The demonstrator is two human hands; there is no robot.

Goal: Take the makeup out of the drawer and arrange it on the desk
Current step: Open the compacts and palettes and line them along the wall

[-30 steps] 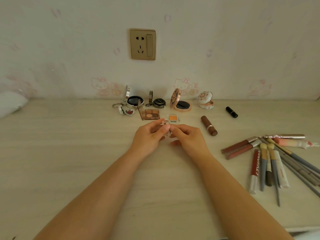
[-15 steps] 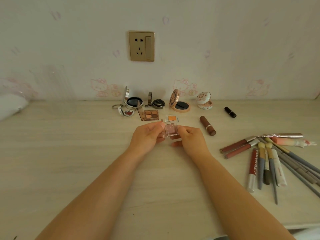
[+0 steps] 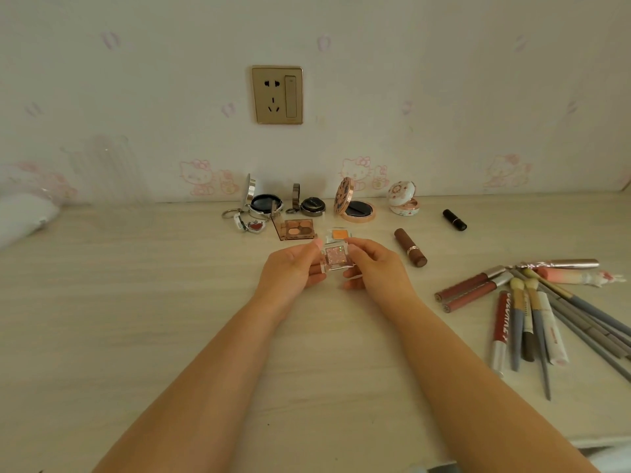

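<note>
The small clear square case of glittery pink eyeshadow (image 3: 336, 257) is held just above the pale wood counter (image 3: 136, 302), between both hands. The left hand (image 3: 290, 271) pinches its nine o'clock side with thumb and fingers curled round the edge; the right hand (image 3: 375, 266) pinches the three o'clock side, its grip likewise pressed onto the case. The case is roughly square, with no marked long axis, its open face tilted up toward the camera. At twelve o'clock, just beyond, lies the small orange eyeshadow pan (image 3: 339, 234), beside the brown eyeshadow palette (image 3: 296, 228). The likely spot for it seems to be in that row, equally near either hand.
</note>
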